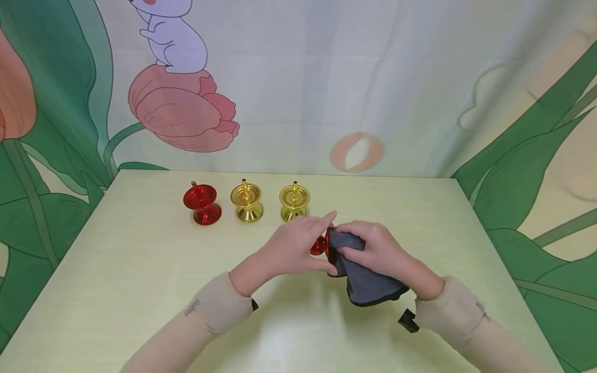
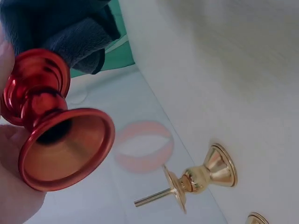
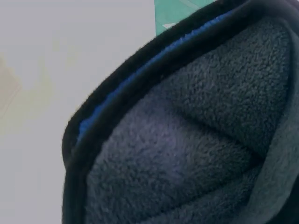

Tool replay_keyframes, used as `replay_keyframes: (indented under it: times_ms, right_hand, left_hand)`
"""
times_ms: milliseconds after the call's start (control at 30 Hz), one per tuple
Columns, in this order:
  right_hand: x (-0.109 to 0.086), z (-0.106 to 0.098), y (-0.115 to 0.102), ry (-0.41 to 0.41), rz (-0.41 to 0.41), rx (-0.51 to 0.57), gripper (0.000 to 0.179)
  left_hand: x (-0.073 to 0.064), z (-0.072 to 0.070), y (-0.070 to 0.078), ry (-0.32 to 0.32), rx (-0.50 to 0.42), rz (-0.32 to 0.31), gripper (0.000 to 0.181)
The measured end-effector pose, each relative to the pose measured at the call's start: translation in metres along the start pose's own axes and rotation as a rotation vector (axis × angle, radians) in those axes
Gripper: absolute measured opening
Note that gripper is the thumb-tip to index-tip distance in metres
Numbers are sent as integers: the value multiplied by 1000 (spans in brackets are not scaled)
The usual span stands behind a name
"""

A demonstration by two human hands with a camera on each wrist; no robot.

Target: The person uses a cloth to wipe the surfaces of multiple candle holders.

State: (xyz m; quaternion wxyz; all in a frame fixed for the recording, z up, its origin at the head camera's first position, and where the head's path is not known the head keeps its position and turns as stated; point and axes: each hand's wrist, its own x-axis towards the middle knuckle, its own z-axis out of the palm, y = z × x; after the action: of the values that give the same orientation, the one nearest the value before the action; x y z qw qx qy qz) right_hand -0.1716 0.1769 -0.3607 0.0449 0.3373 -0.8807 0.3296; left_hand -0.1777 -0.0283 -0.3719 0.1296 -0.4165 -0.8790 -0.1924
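Observation:
Near the middle of the table, my left hand [image 1: 296, 246] grips a shiny red candle holder [image 1: 318, 246], tipped on its side. In the left wrist view the hollow underside of its flared base [image 2: 70, 151] faces the camera. My right hand [image 1: 380, 249] holds a dark grey cloth [image 1: 371, 284] with black edging, its upper part bunched against the holder's dish. Lower down, the cloth hangs loose beneath the hand. It fills much of the right wrist view, where a folded cloth corner [image 3: 154, 154] with a blue line along its edge shows.
Toward the back of the table [image 1: 140, 269] stand a red candle holder [image 1: 207, 213] and two gold candle holders, one in the middle [image 1: 250, 211] and one on the right [image 1: 294, 197] just beyond my left hand. A printed curtain [image 1: 298, 93] hangs behind the table.

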Motion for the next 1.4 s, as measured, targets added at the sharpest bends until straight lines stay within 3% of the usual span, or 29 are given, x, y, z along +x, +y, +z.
replay_keyframes:
  times_ms: [100,167,367,467,600,800,900,1000,1167,1233,1300,1400]
  right_hand:
    - [0,3,2,16,1,24,26]
    - [0,4,3,9,66,69,26]
    - [3,6,8,-26,322,292,32]
    - [4,7,11,-46,370,359,34]
    - [2,8,11,-74,352,302,33]
    - [-1,8,8,-56,188,123,27]
    - [-2,7,5,-47,159,119,27]
    - [-1,7,5,-48,226,185,29]
    - [4,7,9,-39,368,372,34]
    - [5,6,10,-40,399,419,36]
    - [5,6,10,-46,416,430,36]
    - [5,5,10,-60,407,391,35]
  left_hand:
    - [3,-3,1,-51,-17,-23,93]
    - [3,-1,2,-12,20,-4,89]
    - [0,17,5,301,345,147,84]
    - [-3,23,5,373,424,171,85]
    - [-5,21,0,261,304,148,90]
    - [0,3,-6,3,40,51,91]
    - [2,-2,-5,-73,-27,26,89]
    - [2,-2,-3,-20,5,55,86]
    - [-1,9,0,226,335,183,81]
    - [-2,12,1,283,421,204,81]
    - [-3,12,0,286,424,205,83]
    - [-2,9,-2,206,327,167,90]
